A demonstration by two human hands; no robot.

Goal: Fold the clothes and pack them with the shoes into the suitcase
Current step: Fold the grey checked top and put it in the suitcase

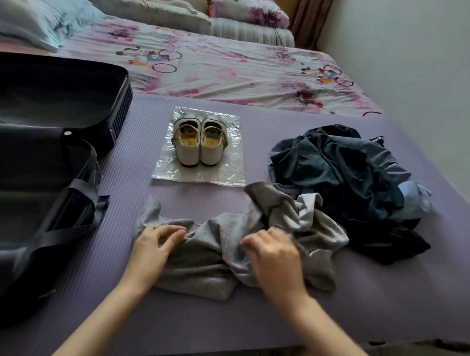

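**Grips clamped on grey garment [205, 261]**

My left grip [156, 245] and right grip [275, 255] each have fingers curled into the crumpled grey garment, which lies on the purple mat [260, 318] on the bed. Beyond it the shoes [201, 147] stand on a plastic bag [223, 175]. The dark clothes pile [343, 179] lies to the right, and the suitcase [41, 158] lies open on the left.

Garment [204, 258]: plain mid grey from what I see, with a fine knit texture.
Shoes [199, 145]: cream-white, dark-edged straps, yellow printed insoles.
Clothes pile [348, 179]: I make out dark teal, navy and one pale blue piece.
Suitcase [53, 109]: black, grey straps.
Mat [287, 322]: lilac, finely ribbed.
Bedsheet [224, 66]: white, pink-purple flowers, cartoon figures.
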